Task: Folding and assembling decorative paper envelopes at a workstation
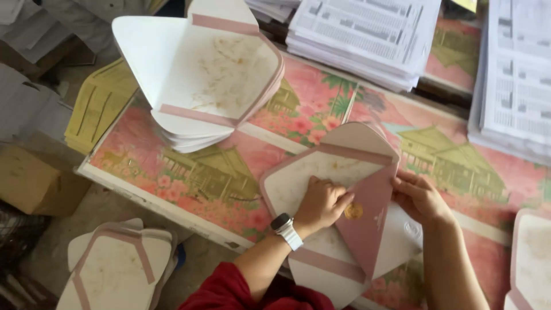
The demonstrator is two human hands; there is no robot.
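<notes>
1. Envelope (321,189): one unfolded envelope lies under both hands, on the near edge of the table (229,166).
2. Its pink flap (367,224) is folded inward; the long axis runs from near-left to far-right.
3. Left hand (321,202) presses flat; right hand (418,198) pinches the flap edge.
4. Two envelope stacks: one on the table (201,80), one lower left (115,270).
5. Two stacks of printed sheets (367,34) lie farther away on the flowery pink cover.

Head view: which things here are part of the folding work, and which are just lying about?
In use:
- envelope, pink flap folded over under both hands
- left hand, pressing the flap
- right hand, at the flap's edge
- stack of unfolded envelopes
- second stack, lower left

Lying about:
- printed sheets
- yellow papers
- cardboard box
</notes>
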